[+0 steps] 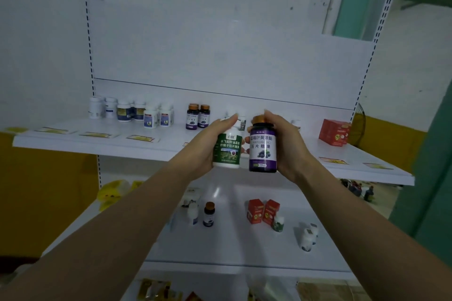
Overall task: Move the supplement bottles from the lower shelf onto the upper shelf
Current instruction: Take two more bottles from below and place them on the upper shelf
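Green bottle (227, 151): smooth white plastic with a glossy printed label; purple bottle (263, 151): dark glossy plastic, its cap coppery with a metallic sheen; upper shelf (73, 140) and lower shelf (232, 239): smooth white painted metal, the lower showing a bright reflection; red boxes (255, 212): printed card.

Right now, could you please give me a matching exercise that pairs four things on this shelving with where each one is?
Things
1. green-label bottle
2. nearest purple-label bottle
3. pair of red boxes
4. row of white bottles

Places
A. standing on the lower shelf
B. held by the right hand
C. at the left end of the upper shelf
D. held by the left hand

Pairs: 1-D, 2-B, 3-A, 4-C
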